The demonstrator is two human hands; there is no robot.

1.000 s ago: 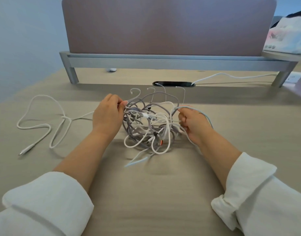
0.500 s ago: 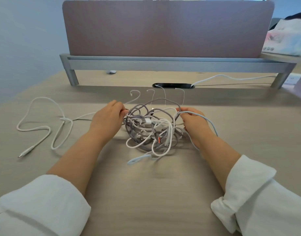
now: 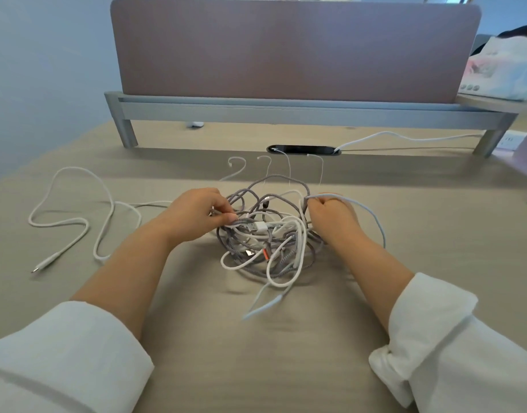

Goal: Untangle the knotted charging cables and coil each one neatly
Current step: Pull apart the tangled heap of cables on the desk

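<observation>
Since half a second ago the tangle (image 3: pixel 268 242) has sagged and spread toward us, and one pale tail (image 3: pixel 263 307) now trails further down the counter (image 3: pixel 256 368). Both hands have barely shifted. Our left hand (image 3: pixel 196 214) sits at the knot's left edge, thumb and fingers (image 3: pixel 231 217) pinched together on a white strand. Our right hand (image 3: pixel 330 216) is at the right edge, its fingers curled tight round a pale cable loop (image 3: pixel 375 222) that arcs out past the wrist.

Handling-wise, we'd guess this stuff is light and floppy, with no weight to fight. The grey braided cable (image 3: pixel 286 180) looks grippy enough to snag on its neighbours, while the smooth white leads should slide. Yanking will probably just cinch things tighter. Best bet imo is to grab near a plug end, like the white connector (image 3: pixel 260 226) in the middle or the orange-tipped plug (image 3: pixel 265 254), and feed it back through.

Looks-wise it's one loose nest of grey braid mixed with several white leads, sitting mid-counter between our hands. One loose white cable (image 3: pixel 77 225) lies off to the left in wavy bends and heads in behind the left hand. It isn't coiled yet.
</observation>
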